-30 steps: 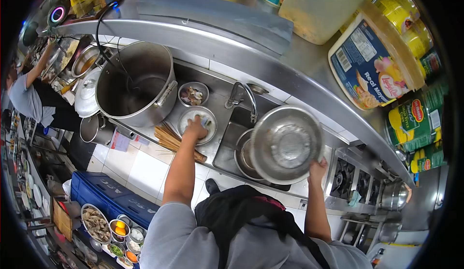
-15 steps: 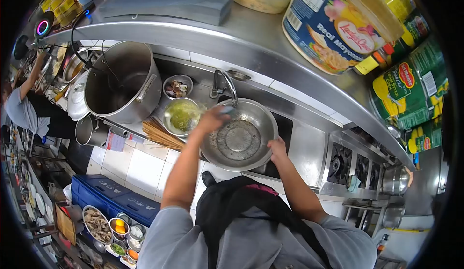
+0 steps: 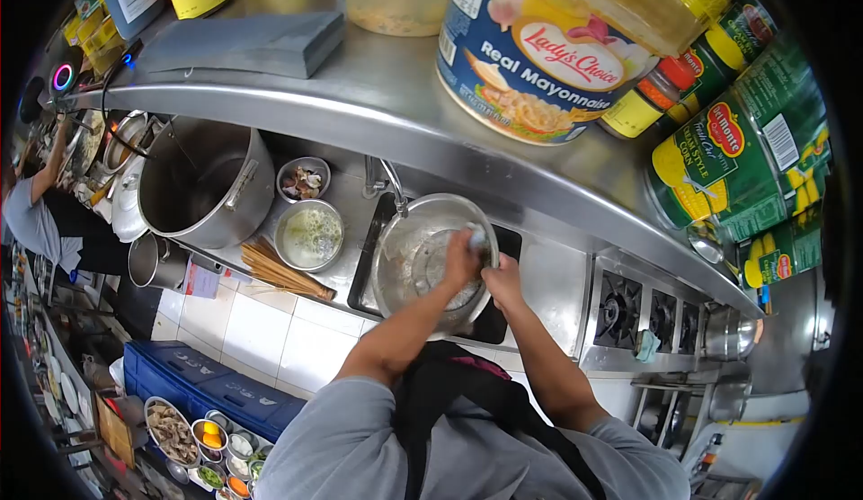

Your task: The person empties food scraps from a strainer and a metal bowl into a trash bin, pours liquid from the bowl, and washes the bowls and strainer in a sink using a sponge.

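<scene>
A wide metal basin [image 3: 395, 271] is tilted over the sink [image 3: 360, 295], below the faucet [image 3: 392, 183]. My left hand [image 3: 461, 264] is inside the basin near its right wall, closed on a small bluish-grey sponge [image 3: 475, 237] that is partly hidden by the fingers. My right hand [image 3: 503, 281] grips the basin's right rim. To the left of the sink stands a metal bowl of foamy, pale greenish liquid [image 3: 309, 235]. Behind it sits a smaller bowl of scraps [image 3: 304, 180].
A large stockpot [image 3: 252, 190] and a bundle of thin sticks [image 3: 279, 271] lie left of the sink. Overhead, a metal shelf [image 3: 378, 95] carries a mayonnaise tub [image 3: 539, 59] and cans. Gas burners [image 3: 620, 307] are on the right. Another person [image 3: 45, 203] works at far left.
My left hand has moved with the sponge from the basin's left rim to its right side. The basin has tilted. Foam now whitens the liquid in the bowl. The view has shifted.
</scene>
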Available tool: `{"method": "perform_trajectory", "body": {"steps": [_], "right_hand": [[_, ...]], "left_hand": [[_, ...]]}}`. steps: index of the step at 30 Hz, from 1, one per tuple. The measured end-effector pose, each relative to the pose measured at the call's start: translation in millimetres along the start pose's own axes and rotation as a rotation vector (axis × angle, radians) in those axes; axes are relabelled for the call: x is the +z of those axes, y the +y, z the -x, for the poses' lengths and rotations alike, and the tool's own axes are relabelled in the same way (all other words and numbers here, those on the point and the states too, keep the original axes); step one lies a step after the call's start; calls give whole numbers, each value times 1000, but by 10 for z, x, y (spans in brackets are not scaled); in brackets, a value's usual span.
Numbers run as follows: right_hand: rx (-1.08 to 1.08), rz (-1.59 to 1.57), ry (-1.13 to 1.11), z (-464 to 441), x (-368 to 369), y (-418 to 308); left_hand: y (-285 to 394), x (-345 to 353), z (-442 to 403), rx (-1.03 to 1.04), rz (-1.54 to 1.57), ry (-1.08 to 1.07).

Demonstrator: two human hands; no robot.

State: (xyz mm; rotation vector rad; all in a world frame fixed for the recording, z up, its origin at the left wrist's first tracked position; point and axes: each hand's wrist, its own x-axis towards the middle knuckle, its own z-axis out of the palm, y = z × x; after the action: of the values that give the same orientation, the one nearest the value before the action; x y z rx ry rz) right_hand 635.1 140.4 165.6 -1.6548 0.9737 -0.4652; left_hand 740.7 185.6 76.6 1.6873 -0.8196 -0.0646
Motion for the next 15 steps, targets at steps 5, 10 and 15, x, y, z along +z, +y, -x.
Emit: {"method": "perform_trajectory", "body": {"steps": [5,10,15], "right_hand": [[-54,104,-44,-55,-141,-159],[-8,173,-42,-362,-62,-82],[0,366,-151,-211,-260,-330]], "left_hand": [[-47,-108,-313,-244,51,5],[433,39,-293,-193,419,114],[-110,-366,-721,-111,-279,-103]]}}
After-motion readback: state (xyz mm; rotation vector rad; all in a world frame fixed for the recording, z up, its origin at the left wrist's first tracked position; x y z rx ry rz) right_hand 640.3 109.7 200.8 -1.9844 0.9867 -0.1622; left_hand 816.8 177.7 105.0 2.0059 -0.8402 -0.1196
